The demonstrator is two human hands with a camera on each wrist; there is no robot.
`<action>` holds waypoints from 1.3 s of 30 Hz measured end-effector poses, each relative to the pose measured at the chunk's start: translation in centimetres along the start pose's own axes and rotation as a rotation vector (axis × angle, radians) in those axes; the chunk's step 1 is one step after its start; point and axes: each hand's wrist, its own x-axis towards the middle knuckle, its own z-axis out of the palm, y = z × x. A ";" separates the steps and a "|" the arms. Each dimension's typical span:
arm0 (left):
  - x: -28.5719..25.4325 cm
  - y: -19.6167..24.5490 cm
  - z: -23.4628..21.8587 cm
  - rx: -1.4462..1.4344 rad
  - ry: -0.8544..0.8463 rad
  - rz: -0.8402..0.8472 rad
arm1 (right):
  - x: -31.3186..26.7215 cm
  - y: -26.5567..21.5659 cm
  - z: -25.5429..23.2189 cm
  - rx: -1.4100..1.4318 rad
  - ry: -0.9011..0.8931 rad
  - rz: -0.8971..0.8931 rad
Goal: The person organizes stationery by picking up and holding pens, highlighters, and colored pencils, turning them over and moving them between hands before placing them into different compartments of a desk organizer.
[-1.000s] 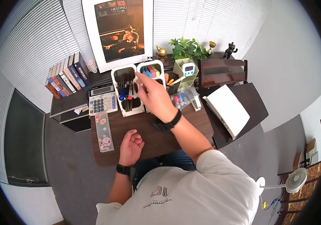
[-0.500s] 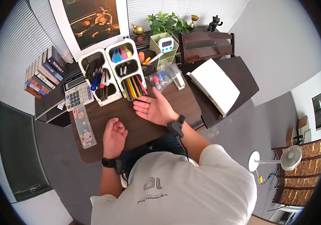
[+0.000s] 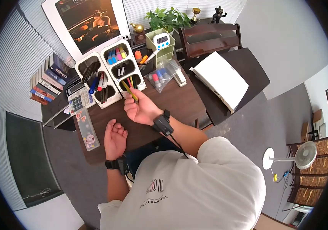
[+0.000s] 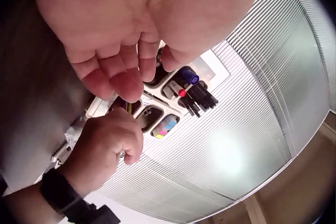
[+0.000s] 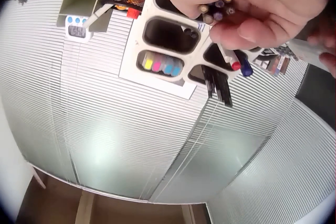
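My right hand [image 3: 143,107] grips a bundle of colored pencils [image 3: 128,86] at the front compartment of the right white organizer [image 3: 142,85]. In the right wrist view, the round ends of several pencils [image 5: 208,18] show between thumb and fingers. The left organizer [image 3: 110,102] stands beside it, with black pens [image 3: 90,71], a blue marker [image 3: 93,85] and a red-ended one [image 3: 100,81]. Highlighters [image 3: 116,55] fill the right organizer's back compartment. My left hand [image 3: 116,140] hovers palm up near the table's front, its fingers loosely bent and holding nothing.
A clear stickered pencil case [image 3: 87,130] and a calculator [image 3: 81,102] lie at the left. To the right are a plastic bag [image 3: 161,78] with bottles, a stapler [image 3: 180,78], a black mesh cup [image 3: 145,68] and a green holder with a timer [image 3: 161,40]. A white box [image 3: 221,78] lies farther right.
My right hand drew back from the left organizer, then came to the right organizer's front compartment and took hold of the colored pencils. The left hand stays almost in place; the head view has shifted.
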 end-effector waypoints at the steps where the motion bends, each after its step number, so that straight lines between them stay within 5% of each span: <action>1: 0.1 0.0 -0.3 0.002 -0.020 -0.005 | -1.4 1.0 1.5 -0.010 0.115 -0.013; 6: -0.6 -0.6 2.0 0.210 -0.028 -0.004 | -8.9 6.7 3.1 -0.333 0.293 0.078; 8: -1.1 -0.9 5.9 0.379 -0.122 0.045 | -10.7 7.8 2.1 -0.681 0.252 0.125; 10: -1.5 -0.4 8.2 0.346 -0.119 -0.078 | -11.3 7.8 1.7 -1.363 0.266 0.170; 12: -1.2 -0.4 9.9 0.722 -0.261 -0.073 | -11.4 7.9 1.4 -1.523 0.265 0.092; 14: -1.5 -0.1 11.6 0.854 -0.185 -0.168 | -11.3 7.7 0.9 -1.681 0.261 -0.003; 16: -1.0 -0.8 10.9 0.827 -0.278 -0.004 | -10.9 6.4 0.7 -2.094 0.075 -0.263; 17: -0.7 -1.2 10.6 0.898 -0.319 0.147 | -10.8 5.9 0.8 -2.073 0.069 -0.313; 18: -0.3 -1.7 10.3 0.898 -0.318 0.146 | -10.6 5.3 0.9 -2.071 0.069 -0.312; 20: 0.5 -2.6 9.7 0.995 -0.297 0.530 | -10.3 4.2 1.2 -2.344 0.234 -0.633; 24: 2.1 -4.8 7.4 0.858 -0.030 0.433 | -10.3 2.3 1.5 -2.281 0.304 -0.644; 29: 1.9 -5.4 6.2 0.974 -0.065 0.436 | -10.5 2.2 0.4 -2.262 0.320 -0.617; 34: 2.1 -5.3 5.7 1.004 -0.097 0.417 | -10.6 2.8 -0.4 -2.373 0.283 -0.820; 36: 1.9 -4.1 6.0 0.251 -0.006 0.010 | -10.9 2.8 -0.2 -2.303 0.245 -0.819; 39: 0.3 -2.6 6.8 0.201 0.106 -0.201 | -11.7 3.2 0.2 -2.181 0.194 -0.739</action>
